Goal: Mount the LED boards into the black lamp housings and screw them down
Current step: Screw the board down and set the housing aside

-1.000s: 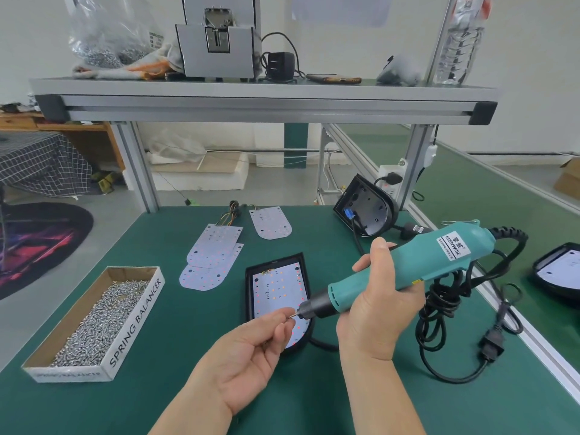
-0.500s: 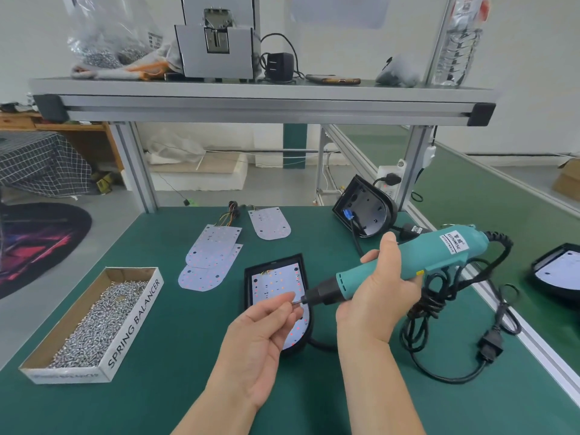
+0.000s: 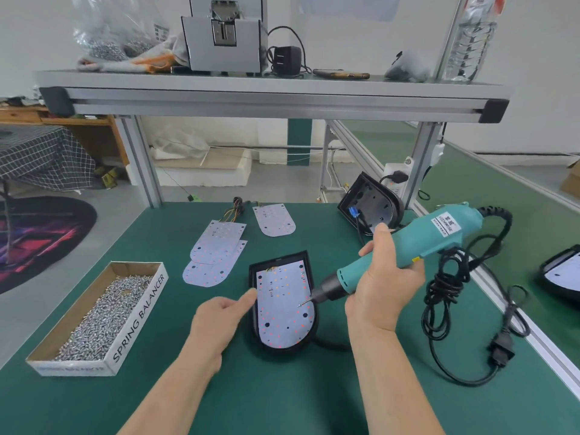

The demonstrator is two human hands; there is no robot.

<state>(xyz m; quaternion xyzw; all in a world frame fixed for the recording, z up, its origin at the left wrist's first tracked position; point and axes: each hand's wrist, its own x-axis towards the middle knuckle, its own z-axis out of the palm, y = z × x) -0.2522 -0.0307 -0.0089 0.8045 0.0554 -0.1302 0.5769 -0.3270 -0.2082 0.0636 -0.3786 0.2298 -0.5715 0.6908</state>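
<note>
A black lamp housing (image 3: 302, 260) lies on the green table in front of me with a white LED board (image 3: 282, 312) seated in it. My right hand (image 3: 384, 288) grips a teal electric screwdriver (image 3: 417, 246), whose tip carries a screw (image 3: 302, 304) just over the board's right side. My left hand (image 3: 221, 317) rests beside the housing's left edge, its fingers extended and touching the rim. Three loose LED boards (image 3: 216, 246) lie behind the housing. A second housing (image 3: 370, 207) leans against the frame post at the back right.
A cardboard box of screws (image 3: 103, 312) stands at the left. The screwdriver's black cable and plug (image 3: 499, 350) lie coiled at the right. Another housing with a board (image 3: 561, 274) sits at the far right edge. An aluminium shelf (image 3: 270, 92) spans overhead.
My left hand has let go of the screw at the driver tip and dropped to the housing's left edge. The screwdriver has tilted down, its tip now over the board.
</note>
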